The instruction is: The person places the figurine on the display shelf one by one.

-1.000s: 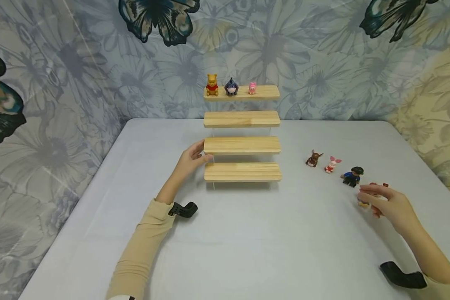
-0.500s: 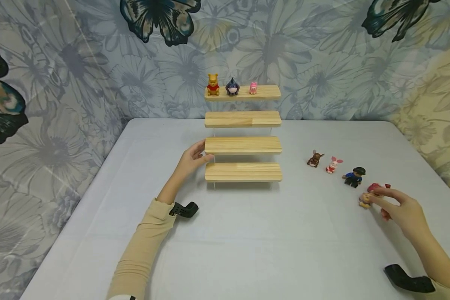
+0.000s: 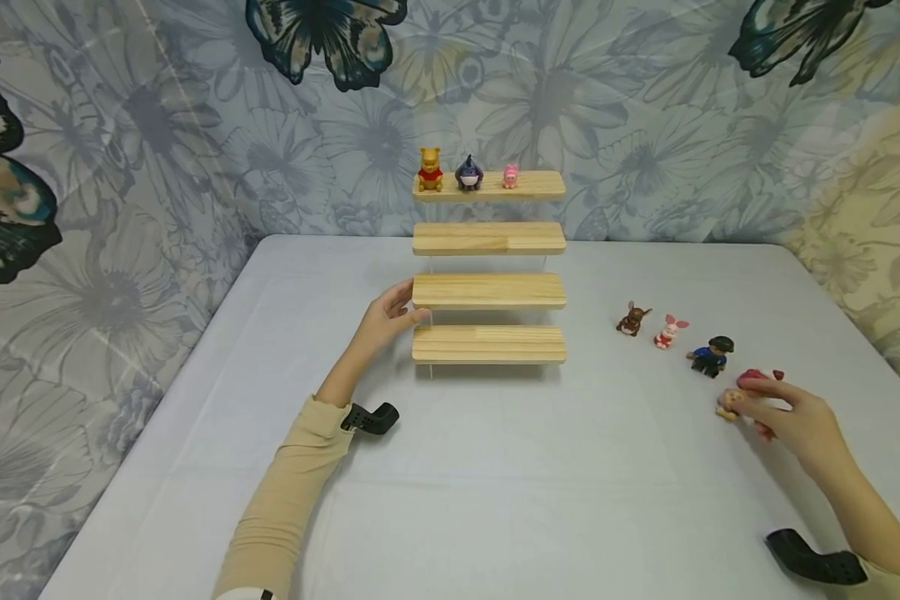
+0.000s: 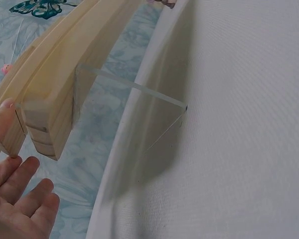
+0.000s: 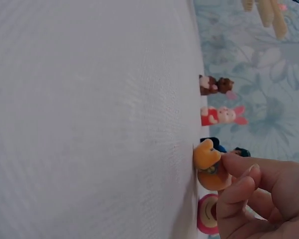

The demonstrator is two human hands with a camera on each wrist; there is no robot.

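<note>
In the head view a four-tier wooden display shelf (image 3: 489, 292) stands on the table. My left hand (image 3: 390, 315) grips the left end of its second board from the bottom; thumb and a fingertip touch the board (image 4: 45, 124) in the left wrist view. At the right, my right hand (image 3: 798, 425) pinches a small toy figurine (image 3: 727, 404) with orange-yellow feet (image 5: 208, 155) in the right wrist view. Fingers hide much of it. Right behind lies a pink-red figurine (image 3: 753, 377), partly hidden by the hand.
On the top board stand a yellow bear figurine (image 3: 430, 170), a dark blue donkey figurine (image 3: 468, 173) and a small pink figurine (image 3: 510, 176). A brown figurine (image 3: 633, 319), a white-and-red piglet figurine (image 3: 670, 332) and a dark-capped figurine (image 3: 711, 357) stand right of the shelf.
My right hand first drew slightly right, showing more of the figurines at its fingertips, then shifted only a little. The left hand keeps its place on the shelf. The head view has shifted slightly.
</note>
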